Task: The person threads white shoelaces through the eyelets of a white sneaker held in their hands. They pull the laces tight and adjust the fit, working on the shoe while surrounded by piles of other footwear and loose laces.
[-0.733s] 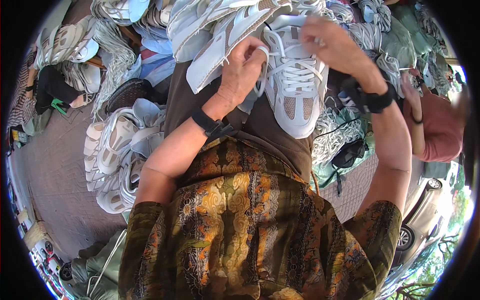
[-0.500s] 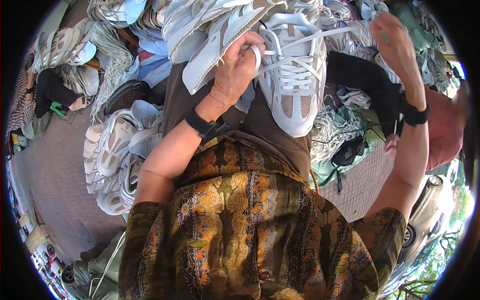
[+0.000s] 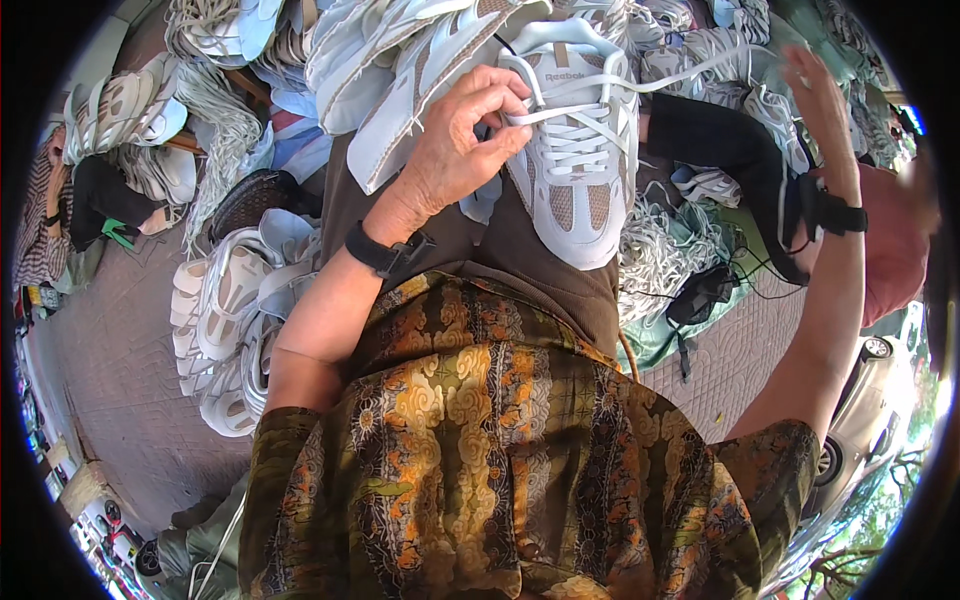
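Head view, looking down over a person in a patterned brown and orange shirt (image 3: pixel 480 450). A white and beige sneaker (image 3: pixel 575 150) rests on the person's brown-clad lap, toe pointing toward the body, tongue and collar toward the top of the frame; a small printed label sits on the tongue, at the upper middle of the shoe. The left hand (image 3: pixel 455 150) lies against the sneaker's left side with fingers curled in, thumb and fingertips pinched on the white lace (image 3: pixel 560 112) near the upper eyelets. A black band (image 3: pixel 385 250) circles the left wrist. The right hand (image 3: pixel 825 100) is raised well to the right of the shoe, fingers loosely extended; one free run of lace stretches from the eyelets toward it, but whether the fingers grip the lace end cannot be told. A second black band (image 3: pixel 835 215) circles the right wrist. More white sneakers (image 3: pixel 225 320) lie heaped on the paved ground at the left and across the top of the frame (image 3: pixel 380 60). A bundle of white laces (image 3: pixel 650 250) lies just right of the lap, beside a black strap bag (image 3: pixel 705 290) on a green cloth. A silver car (image 3: pixel 865 420) appears at the lower right edge
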`<state>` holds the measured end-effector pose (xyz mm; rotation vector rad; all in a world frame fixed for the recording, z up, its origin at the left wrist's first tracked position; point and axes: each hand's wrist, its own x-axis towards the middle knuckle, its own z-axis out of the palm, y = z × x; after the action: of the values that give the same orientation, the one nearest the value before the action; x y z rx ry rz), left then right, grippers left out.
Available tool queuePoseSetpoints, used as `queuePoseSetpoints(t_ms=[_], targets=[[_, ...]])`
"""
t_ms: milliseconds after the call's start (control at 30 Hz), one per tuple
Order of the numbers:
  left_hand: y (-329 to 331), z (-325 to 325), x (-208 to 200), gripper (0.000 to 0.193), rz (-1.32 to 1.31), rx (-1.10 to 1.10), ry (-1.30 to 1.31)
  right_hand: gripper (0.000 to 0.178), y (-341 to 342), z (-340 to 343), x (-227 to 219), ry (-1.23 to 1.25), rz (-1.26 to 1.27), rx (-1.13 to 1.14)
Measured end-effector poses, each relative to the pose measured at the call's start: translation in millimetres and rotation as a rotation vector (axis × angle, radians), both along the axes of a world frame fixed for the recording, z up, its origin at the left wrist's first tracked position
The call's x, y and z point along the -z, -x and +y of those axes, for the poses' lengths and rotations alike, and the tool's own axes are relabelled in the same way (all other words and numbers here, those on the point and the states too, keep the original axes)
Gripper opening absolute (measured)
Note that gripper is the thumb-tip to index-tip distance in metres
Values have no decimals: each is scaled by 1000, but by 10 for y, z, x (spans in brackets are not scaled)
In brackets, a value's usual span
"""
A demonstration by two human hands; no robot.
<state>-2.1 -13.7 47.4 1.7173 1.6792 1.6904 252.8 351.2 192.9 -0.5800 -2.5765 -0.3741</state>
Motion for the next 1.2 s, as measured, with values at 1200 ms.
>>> queuePoseSetpoints(t_ms=[1200], targets=[[-66,242,-192,21,-308,-99,19,20,757,-1774,802,353,164,-431]])
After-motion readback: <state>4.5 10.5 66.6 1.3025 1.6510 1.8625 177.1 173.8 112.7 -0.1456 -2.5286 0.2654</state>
